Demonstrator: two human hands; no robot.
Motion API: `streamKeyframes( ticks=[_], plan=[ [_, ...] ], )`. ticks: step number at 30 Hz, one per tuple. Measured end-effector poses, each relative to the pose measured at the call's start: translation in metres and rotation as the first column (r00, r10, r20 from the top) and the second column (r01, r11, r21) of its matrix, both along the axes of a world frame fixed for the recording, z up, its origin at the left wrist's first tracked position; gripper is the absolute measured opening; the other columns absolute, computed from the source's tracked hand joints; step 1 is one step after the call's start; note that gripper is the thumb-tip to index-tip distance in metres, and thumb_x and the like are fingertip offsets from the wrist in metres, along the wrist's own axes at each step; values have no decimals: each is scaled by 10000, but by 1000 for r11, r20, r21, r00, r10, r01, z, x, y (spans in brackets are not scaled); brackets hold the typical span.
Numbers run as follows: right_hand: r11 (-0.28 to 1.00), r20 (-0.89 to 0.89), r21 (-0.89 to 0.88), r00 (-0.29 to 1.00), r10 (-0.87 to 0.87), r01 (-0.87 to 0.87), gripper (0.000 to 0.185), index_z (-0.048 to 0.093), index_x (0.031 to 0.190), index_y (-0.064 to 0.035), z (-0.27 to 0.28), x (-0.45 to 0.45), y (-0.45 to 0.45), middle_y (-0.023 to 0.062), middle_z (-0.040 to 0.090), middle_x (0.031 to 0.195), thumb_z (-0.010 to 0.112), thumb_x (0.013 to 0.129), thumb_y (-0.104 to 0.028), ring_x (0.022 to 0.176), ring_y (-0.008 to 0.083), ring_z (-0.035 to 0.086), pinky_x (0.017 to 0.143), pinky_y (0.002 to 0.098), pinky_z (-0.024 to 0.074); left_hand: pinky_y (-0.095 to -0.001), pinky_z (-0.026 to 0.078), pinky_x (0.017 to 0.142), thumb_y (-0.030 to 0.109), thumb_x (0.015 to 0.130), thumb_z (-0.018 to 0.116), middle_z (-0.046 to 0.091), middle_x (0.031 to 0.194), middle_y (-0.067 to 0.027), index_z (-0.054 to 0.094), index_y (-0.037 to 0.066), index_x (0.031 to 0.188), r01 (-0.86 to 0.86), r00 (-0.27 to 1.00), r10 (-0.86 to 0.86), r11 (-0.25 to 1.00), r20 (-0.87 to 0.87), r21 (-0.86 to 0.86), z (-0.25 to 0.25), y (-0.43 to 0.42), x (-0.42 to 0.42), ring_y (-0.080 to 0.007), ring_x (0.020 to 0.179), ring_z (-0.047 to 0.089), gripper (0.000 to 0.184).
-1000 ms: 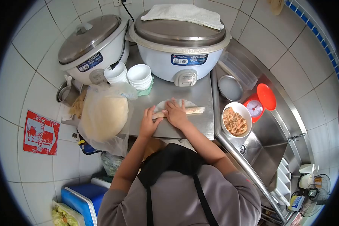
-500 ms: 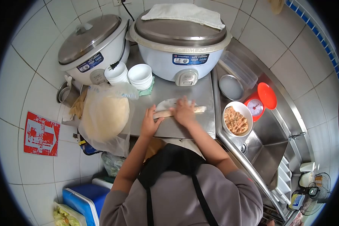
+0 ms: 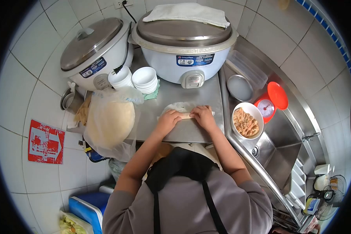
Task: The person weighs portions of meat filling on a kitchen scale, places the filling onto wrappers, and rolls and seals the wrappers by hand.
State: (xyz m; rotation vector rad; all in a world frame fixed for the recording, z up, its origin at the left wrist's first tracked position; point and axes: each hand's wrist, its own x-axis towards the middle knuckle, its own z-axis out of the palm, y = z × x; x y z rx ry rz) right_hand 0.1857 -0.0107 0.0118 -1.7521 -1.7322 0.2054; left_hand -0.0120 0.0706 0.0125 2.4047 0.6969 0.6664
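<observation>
A long pale spring roll (image 3: 186,115) lies crosswise on the steel table (image 3: 171,90), and the round edge of its thin wrapper (image 3: 180,106) is spread flat behind it. My left hand (image 3: 169,121) has its curled fingers on the left part of the roll. Gripping the right part is my right hand (image 3: 204,116), fingers bent over the top. Both hands cover much of the roll. To the left, a stack of round wrappers (image 3: 111,121) sits in a clear plastic bag. A white bowl (image 3: 260,132) of minced orange-pink filling (image 3: 244,122) stands to the right.
Two large rice cookers (image 3: 183,54) stand at the back, one with a white cloth (image 3: 188,15) on its lid. Stacked white cups (image 3: 144,78) are in front. A red kitchen scale (image 3: 266,108) is beside the bowl, by the steel sink (image 3: 279,154).
My right hand has shifted right along the roll and curled its fingers, having been flat across it. My left hand has moved right and now bends over the roll.
</observation>
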Motion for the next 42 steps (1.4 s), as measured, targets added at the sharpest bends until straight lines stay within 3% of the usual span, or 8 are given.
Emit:
streamKeyframes(
  ticks=[7,13,18,27,33,36,40,42],
  plan=[
    [983,115,138,984,-135,119,114,671,751,-108,-2,4,23,39,600,867,677,743,-221,913,247,532,838,405,362,-379,471,792,154,814,630,633,952,-94,652,61,983,-15,996,-11,963,93,270,8,-5,9,-292,924,577,194],
    [999,66,40,998,-17,14,75,683,746,-136,-1,-8,30,-2,604,855,717,702,-187,900,232,528,822,399,355,-381,452,846,171,813,621,622,993,-111,633,52,1054,-7,998,6,1000,-58,-18,-2,30,19,-296,942,565,269],
    [993,105,28,987,-119,117,95,697,786,-147,-5,0,48,5,609,876,712,713,-206,884,233,525,810,400,357,-368,460,835,163,806,635,620,1010,-115,626,36,1089,-37,999,24,946,45,322,2,11,25,-286,945,569,310],
    [972,253,-86,949,-190,218,576,550,1229,-170,-1,32,35,37,641,1020,729,683,-138,1033,239,537,999,519,286,-369,457,846,226,781,673,612,1045,-111,608,35,1126,-7,1000,2,975,24,223,-11,42,36,-290,972,559,399],
    [989,141,-135,989,-41,61,722,436,1330,-160,48,33,17,59,649,996,714,669,-81,1023,280,531,1018,494,260,-395,461,831,206,750,690,611,1044,-118,570,38,1139,9,997,11,959,-70,282,3,30,68,-310,977,562,441],
    [997,35,60,998,43,-45,697,456,1314,-143,84,20,0,62,644,937,725,672,-99,987,260,532,992,441,287,-398,487,764,152,732,711,634,969,-128,552,43,1081,-62,984,32,983,177,170,24,12,96,-326,887,602,399],
    [808,-225,566,973,-41,165,390,598,1094,-96,131,9,-24,64,614,937,701,719,-128,928,282,509,873,380,349,-361,504,649,91,749,708,649,803,-119,526,48,950,-23,787,131,983,603,-184,63,-9,115,-307,714,643,274],
    [800,-160,589,987,-19,111,302,630,1015,-95,137,8,-33,58,615,949,698,723,-131,926,265,510,857,372,360,-335,495,634,82,764,701,635,754,-110,519,44,919,-33,766,96,993,635,-111,95,-18,109,-272,684,638,242]
  ],
)
